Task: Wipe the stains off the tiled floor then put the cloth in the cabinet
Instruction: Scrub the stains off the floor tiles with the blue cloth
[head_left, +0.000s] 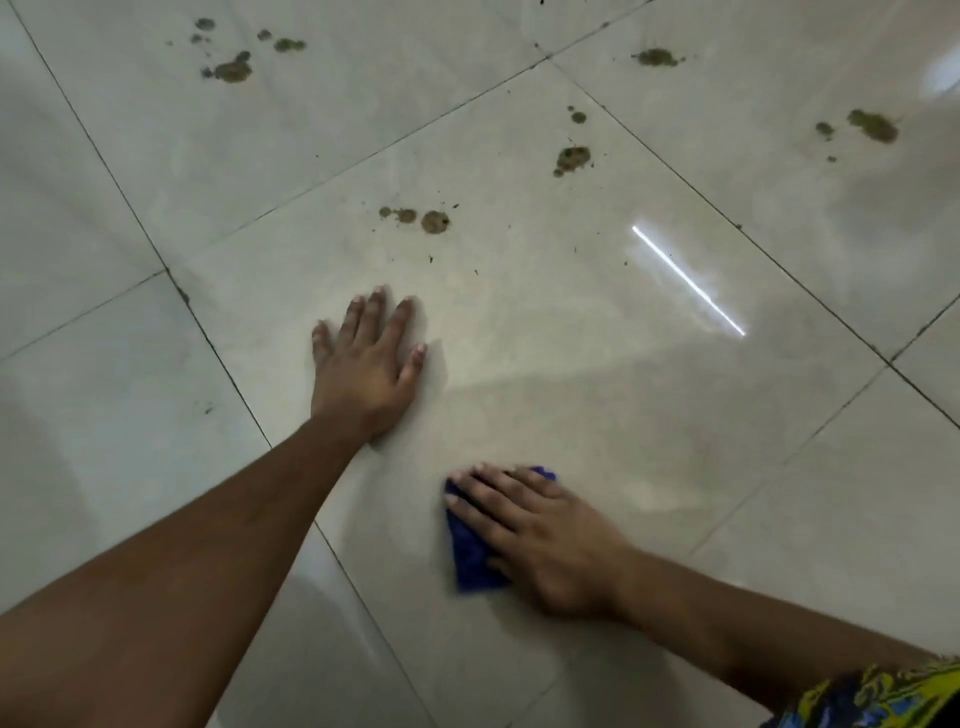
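While the left hand (370, 358) lies flat with fingers spread on the pale tiled floor (597, 395) at centre frame, the right hand (540, 535) presses straight fingers down on a blue cloth (467, 558) at lower centre. Brown stains (435, 222) dot the tiles across the upper frame, well apart from the cloth. A patterned sleeve (883, 696) shows at lower right.

The tiled floor (597, 364) is pale, smooth and glossy, mirroring a thin strip of light, with dark matt grout lines between tiles. The stains (435, 222) look dull, grainy and brownish-green. The cloth (470, 551) is soft, matt blue fabric, crumpled.
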